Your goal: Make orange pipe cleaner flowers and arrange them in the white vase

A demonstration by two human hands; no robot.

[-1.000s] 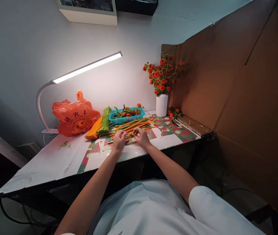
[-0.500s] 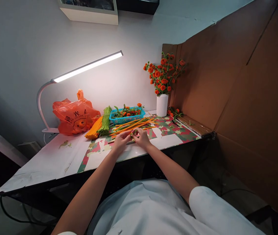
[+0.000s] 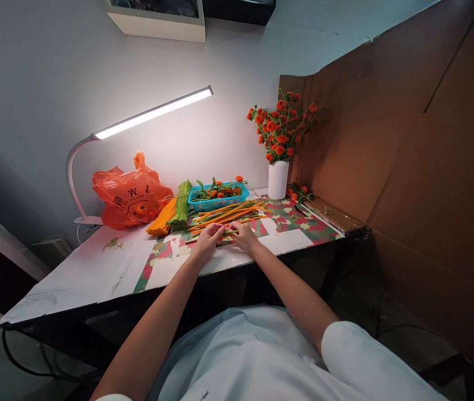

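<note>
Just above the front part of the table, my left hand (image 3: 209, 238) and my right hand (image 3: 244, 238) face each other with a small gap between. A short length of green pipe cleaner (image 3: 231, 231) spans that gap, pinched in the fingers of both hands. Its ends are hidden by the fingers. Right behind the hands lies a loose spread of orange and green pipe cleaners (image 3: 237, 211). To the left of the spread are an orange pipe cleaner bundle (image 3: 162, 220) and a green pipe cleaner bundle (image 3: 183, 203).
A blue basket (image 3: 215, 204) holds orange flowers with green stems. Behind it to the right, a white ribbed vase (image 3: 278, 181) carries more orange flowers (image 3: 281, 125). An orange plastic bag (image 3: 130, 195) and a lit lamp (image 3: 153, 113) stand left. Cardboard (image 3: 387, 139) walls the right side.
The small green piece bunched between my fingertips now shows as a straighter strand across the gap. My hands have parted slightly. The view has shifted a little.
</note>
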